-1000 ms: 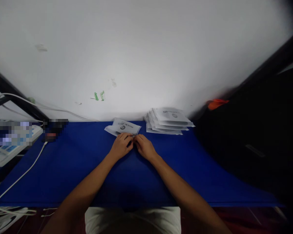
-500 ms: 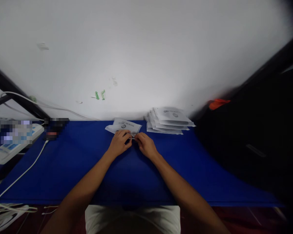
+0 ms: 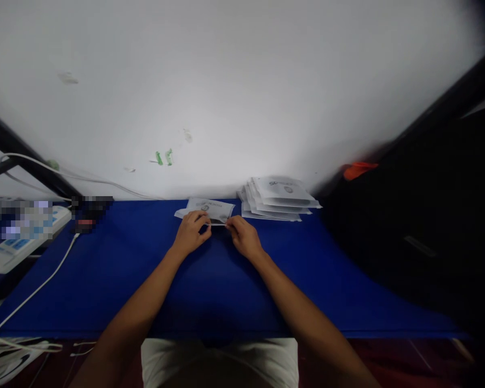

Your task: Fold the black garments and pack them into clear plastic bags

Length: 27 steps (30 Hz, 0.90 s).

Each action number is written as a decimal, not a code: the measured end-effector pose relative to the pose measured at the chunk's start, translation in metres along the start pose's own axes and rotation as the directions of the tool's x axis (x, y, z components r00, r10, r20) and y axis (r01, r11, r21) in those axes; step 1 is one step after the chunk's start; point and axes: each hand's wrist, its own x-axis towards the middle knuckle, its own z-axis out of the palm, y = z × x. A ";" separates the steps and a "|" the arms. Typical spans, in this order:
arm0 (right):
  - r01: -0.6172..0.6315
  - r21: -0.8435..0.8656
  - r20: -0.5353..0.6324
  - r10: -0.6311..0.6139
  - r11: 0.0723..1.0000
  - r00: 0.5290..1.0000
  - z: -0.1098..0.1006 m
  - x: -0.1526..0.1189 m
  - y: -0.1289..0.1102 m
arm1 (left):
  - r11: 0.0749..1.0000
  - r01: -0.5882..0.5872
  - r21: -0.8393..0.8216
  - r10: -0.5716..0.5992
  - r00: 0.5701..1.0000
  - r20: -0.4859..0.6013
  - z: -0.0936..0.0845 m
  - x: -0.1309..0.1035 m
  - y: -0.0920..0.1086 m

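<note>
A frosted plastic zip bag (image 3: pixel 219 208) with dark printing lies on the blue surface, close to the wall. My left hand (image 3: pixel 191 233) pinches its near edge toward the left side, thumb and fingers closed on it. At the right end of that same edge, my right hand (image 3: pixel 243 238) has its fingertips closed on the bag. Between the two hands a pale strip of the edge shows, with something dark just behind it. To the right sits a pile of several similar printed bags (image 3: pixel 285 200), apart from my hands.
A blue-covered table (image 3: pixel 222 291) spans the front. On its left are a white power strip (image 3: pixel 50 229) and a white cable (image 3: pixel 48 277). A large black object (image 3: pixel 412 215) stands on the right, with an orange piece (image 3: pixel 359 170) by the wall. White cables hang at lower left.
My hands have moved apart along the bag's near edge, the left one shifting left. More of the edge now shows between them. The stacked bags stay in place.
</note>
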 end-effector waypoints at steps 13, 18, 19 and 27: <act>0.017 0.053 -0.083 -0.012 0.998 0.996 -0.004 0.001 -0.001 | 0.998 -0.058 0.014 0.059 0.995 -0.083 -0.011 0.002 -0.017; 0.042 0.087 -0.149 -0.029 0.995 0.988 -0.005 0.002 0.004 | 0.999 -0.035 0.014 0.037 0.990 -0.135 -0.016 0.002 -0.027; 0.049 0.092 -0.164 -0.033 0.995 0.986 -0.005 0.003 0.004 | 0.999 -0.032 0.016 0.034 0.989 -0.147 -0.017 0.003 -0.029; 0.040 0.129 -0.195 -0.014 0.991 0.981 -0.004 0.004 0.001 | 0.997 -0.017 0.069 0.031 0.977 -0.210 -0.025 0.004 -0.038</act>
